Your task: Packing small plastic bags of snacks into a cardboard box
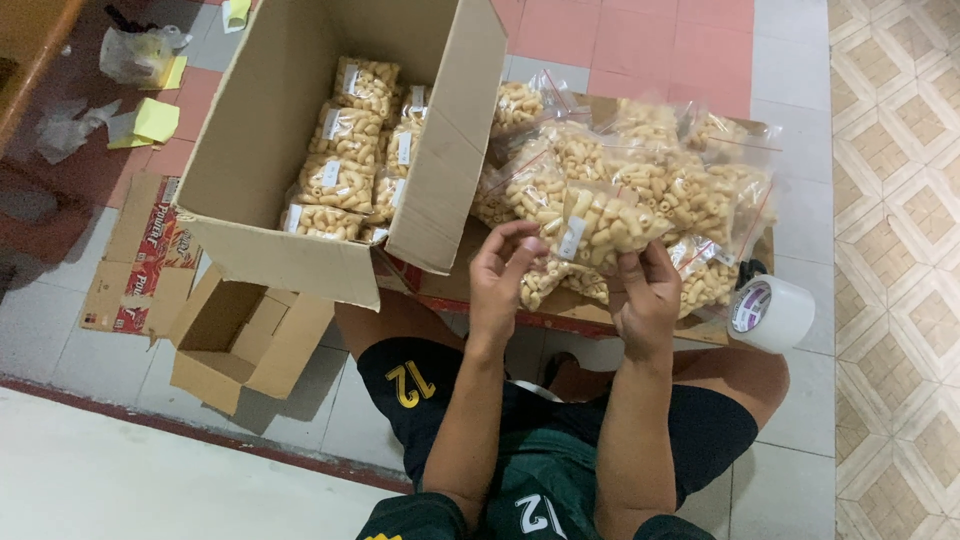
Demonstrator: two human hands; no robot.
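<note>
- Left hand: fingers curled, tips pinching the left edge of a clear bag of tube-shaped snacks. Clamped on the bag.
- Right hand: thumb and fingers closed on the bag's lower right edge. Also clamped on it.
- The bag is held up between both hands, just right of frame centre, above the person's knees. A small white label sits on its lower left face.
- At 12 o'clock from the hands: a pile of the same snack bags lying on flattened cardboard on the floor.
- At 10 o'clock: a big open cardboard box, tilted toward the person, with packed bags stacked in rows inside, labels facing up. Its right flap stands just beside the pile.
- At 3 o'clock, near the right hand: a roll of white tape on the edge of the cardboard.
- At 8 o'clock: a small empty carton, flaps open, on the tiled floor.
- At 9 o'clock, further out: a flattened red printed carton.
- At 10–11 o'clock, far corner: yellow paper scraps and a crumpled plastic bag.
</note>
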